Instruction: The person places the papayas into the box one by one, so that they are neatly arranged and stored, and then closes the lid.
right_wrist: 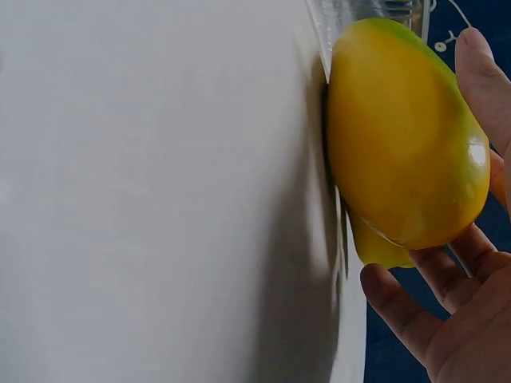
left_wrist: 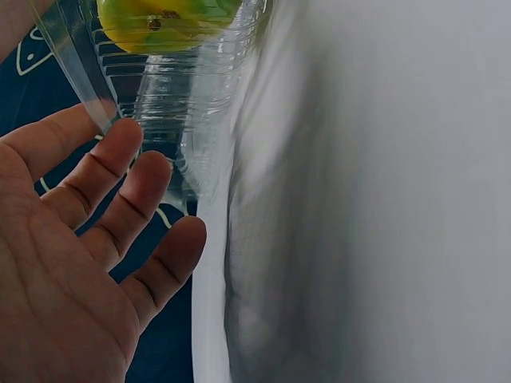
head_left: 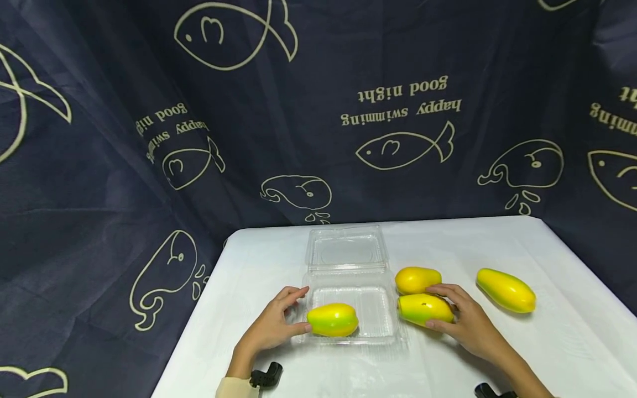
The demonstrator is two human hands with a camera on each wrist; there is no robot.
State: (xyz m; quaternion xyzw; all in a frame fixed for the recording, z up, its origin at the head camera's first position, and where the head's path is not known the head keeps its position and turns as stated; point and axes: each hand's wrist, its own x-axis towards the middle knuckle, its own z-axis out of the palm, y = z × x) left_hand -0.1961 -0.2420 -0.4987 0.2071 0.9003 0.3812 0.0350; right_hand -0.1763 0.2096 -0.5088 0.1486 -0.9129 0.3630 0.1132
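Observation:
A yellow-green papaya (head_left: 332,319) lies in the near left of a clear plastic clamshell box (head_left: 370,330), whose lid (head_left: 346,250) is folded back away from me. My left hand (head_left: 272,321) is at the box's left side, its fingers spread and thumb tip right at that papaya's end. In the left wrist view the fingertips (left_wrist: 124,140) show close to the ribbed clear wall. Right of the box, my right hand (head_left: 470,320) holds a second papaya (head_left: 423,309), thumb on the near side and fingers on the far side. Another papaya (head_left: 417,279) lies just behind it.
One more papaya (head_left: 506,291) lies apart at the right of the white-covered table (head_left: 562,342). A dark curtain (head_left: 318,121) with fish and whale drawings hangs behind the table and on both sides.

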